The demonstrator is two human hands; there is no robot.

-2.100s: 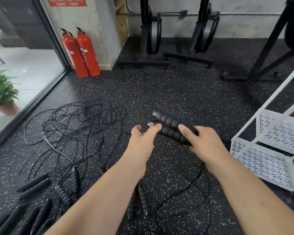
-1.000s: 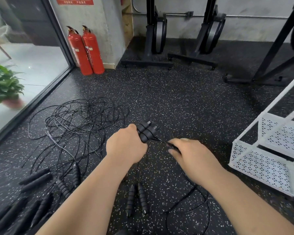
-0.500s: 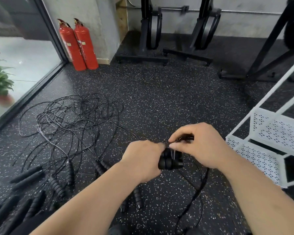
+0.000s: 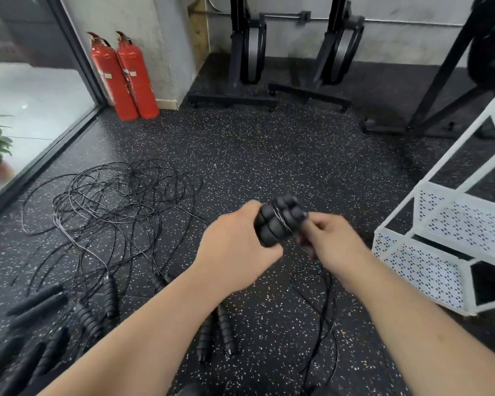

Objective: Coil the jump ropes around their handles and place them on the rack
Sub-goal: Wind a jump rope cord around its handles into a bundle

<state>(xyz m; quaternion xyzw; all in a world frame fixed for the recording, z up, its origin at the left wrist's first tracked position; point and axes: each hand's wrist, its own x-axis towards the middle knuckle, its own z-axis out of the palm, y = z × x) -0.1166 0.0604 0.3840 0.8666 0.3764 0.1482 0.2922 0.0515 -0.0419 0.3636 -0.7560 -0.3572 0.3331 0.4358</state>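
Your right hand [image 4: 336, 242] now sits just beside the handles [image 4: 277, 221], no longer above them, its blurred fingers curled and pinching the cord [image 4: 325, 304], whose slack trails to the floor. Your left hand [image 4: 237, 247] grips the paired handles in the air, left of the white rack [image 4: 429, 270].

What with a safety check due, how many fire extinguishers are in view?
2. They stand side by side at the foot of the grey wall, far left: the left extinguisher and the right extinguisher. Others may lie outside the view.
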